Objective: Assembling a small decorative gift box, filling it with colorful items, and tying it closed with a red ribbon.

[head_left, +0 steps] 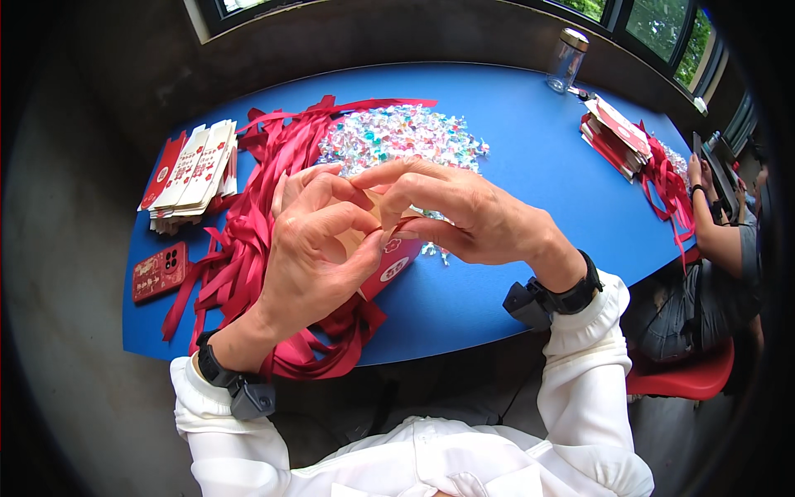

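A small red paper gift box (392,267) with pale flower prints is between my hands above the table's near side. Its tan inside shows between my fingers, and much of the box is hidden behind them. My left hand (317,248) is closed, thumb and fingertips pinching the top edge at the near left. From the right, my right hand (464,205) curls over the same edge with its fingertips almost meeting the left ones. Under and beside my left forearm lies a heap of red ribbons (258,211). Beyond the box spreads a pile of shiny wrapped candies (406,137).
Flat cream and red paper boxes (195,174) are stacked at the left, with a red-cased phone (160,272) nearer. A clear bottle (565,65) stands at the back of the blue table (513,124). More flat boxes (617,132) and ribbons lie by another person's arm (719,232).
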Demonstrator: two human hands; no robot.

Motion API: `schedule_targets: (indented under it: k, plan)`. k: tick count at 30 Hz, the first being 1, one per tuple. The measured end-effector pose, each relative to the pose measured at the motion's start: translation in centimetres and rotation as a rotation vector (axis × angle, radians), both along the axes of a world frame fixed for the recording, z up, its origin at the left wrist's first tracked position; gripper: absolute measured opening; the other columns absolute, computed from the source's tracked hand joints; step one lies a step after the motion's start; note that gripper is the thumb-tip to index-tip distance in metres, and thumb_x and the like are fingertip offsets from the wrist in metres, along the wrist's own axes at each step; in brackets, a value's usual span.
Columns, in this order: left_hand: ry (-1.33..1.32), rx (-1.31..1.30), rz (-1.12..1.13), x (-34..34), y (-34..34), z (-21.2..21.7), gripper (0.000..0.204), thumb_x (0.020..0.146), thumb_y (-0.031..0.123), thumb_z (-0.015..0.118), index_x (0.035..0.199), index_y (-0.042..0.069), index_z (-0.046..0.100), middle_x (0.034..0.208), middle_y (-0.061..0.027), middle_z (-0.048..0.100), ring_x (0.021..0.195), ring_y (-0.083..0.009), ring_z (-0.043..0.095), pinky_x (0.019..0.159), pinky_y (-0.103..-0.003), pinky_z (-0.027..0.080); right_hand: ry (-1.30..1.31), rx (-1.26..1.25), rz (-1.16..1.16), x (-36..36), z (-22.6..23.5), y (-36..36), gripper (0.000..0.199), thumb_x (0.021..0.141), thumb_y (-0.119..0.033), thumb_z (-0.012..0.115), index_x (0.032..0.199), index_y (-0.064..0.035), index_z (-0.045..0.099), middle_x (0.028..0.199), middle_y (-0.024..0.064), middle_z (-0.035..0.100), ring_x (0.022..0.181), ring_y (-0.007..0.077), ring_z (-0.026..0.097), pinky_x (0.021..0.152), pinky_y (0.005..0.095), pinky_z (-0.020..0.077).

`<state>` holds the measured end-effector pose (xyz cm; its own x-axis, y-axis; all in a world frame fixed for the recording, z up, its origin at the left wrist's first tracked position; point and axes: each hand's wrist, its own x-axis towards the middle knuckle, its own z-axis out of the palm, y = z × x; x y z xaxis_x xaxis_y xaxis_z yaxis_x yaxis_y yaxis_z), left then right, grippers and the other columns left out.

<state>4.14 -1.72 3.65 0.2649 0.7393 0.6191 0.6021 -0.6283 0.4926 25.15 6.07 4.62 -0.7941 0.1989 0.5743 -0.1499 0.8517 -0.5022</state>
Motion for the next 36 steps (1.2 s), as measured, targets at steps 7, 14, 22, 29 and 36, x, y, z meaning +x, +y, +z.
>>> schedule_targets:
  k: [7, 14, 22, 29, 36]
  plan:
    - [0.009, 0.014, -0.021, 0.0, 0.1, -0.1, 0.007, 0.075, 0.008, 0.074, 0.082, 0.007, 0.073, 0.099, -0.0073, 0.063, 0.117, -0.0326, 0.050, 0.105, -0.046, 0.033, 0.010, 0.179, -0.083, 0.1, -0.3, 0.1, 0.027, 0.077, 0.006, 0.072, 0.101, -0.0032, 0.065, 0.132, 0.0172, 0.057, 0.113, 0.0328, 0.063, 0.085, 0.0406, 0.0588]
    - [0.034, 0.046, -0.012, 0.0, 0.0, -0.3, 0.009, 0.075, 0.007, 0.074, 0.083, 0.006, 0.072, 0.098, -0.0077, 0.063, 0.114, -0.0336, 0.052, 0.101, -0.046, 0.035, 0.038, 0.186, -0.060, -0.1, -0.3, 0.0, 0.025, 0.080, 0.007, 0.069, 0.100, -0.0059, 0.061, 0.124, 0.0131, 0.053, 0.105, 0.0297, 0.065, 0.083, 0.0373, 0.0603]
    - [0.099, 0.044, -0.058, -0.5, -0.3, 0.0, 0.011, 0.074, 0.002, 0.073, 0.084, 0.006, 0.070, 0.101, -0.0081, 0.064, 0.117, -0.0320, 0.053, 0.098, -0.046, 0.040, 0.041, -0.007, -0.010, -0.2, -0.5, 0.2, 0.020, 0.081, 0.001, 0.072, 0.096, -0.0045, 0.061, 0.130, 0.0192, 0.055, 0.122, 0.0359, 0.055, 0.095, 0.0458, 0.0503]
    - [0.136, 0.127, -0.012, -0.1, -0.1, -0.2, 0.008, 0.075, 0.010, 0.076, 0.078, 0.008, 0.069, 0.094, -0.0061, 0.063, 0.109, -0.0304, 0.054, 0.094, -0.046, 0.036, 0.132, -0.133, 0.082, -0.3, -0.1, 0.3, 0.013, 0.087, -0.004, 0.072, 0.089, -0.0065, 0.060, 0.117, 0.0129, 0.063, 0.112, 0.0258, 0.061, 0.091, 0.0381, 0.0515]
    - [0.053, 0.214, -0.147, -0.9, 0.2, -0.4, 0.011, 0.075, 0.010, 0.076, 0.077, 0.005, 0.066, 0.095, -0.0095, 0.063, 0.107, -0.0317, 0.056, 0.092, -0.046, 0.039, -0.013, -0.497, 0.138, 1.7, 1.1, 1.1, 0.026, 0.093, -0.026, 0.070, 0.082, -0.0047, 0.061, 0.080, 0.0038, 0.066, 0.079, 0.0142, 0.063, 0.072, 0.0313, 0.0516]
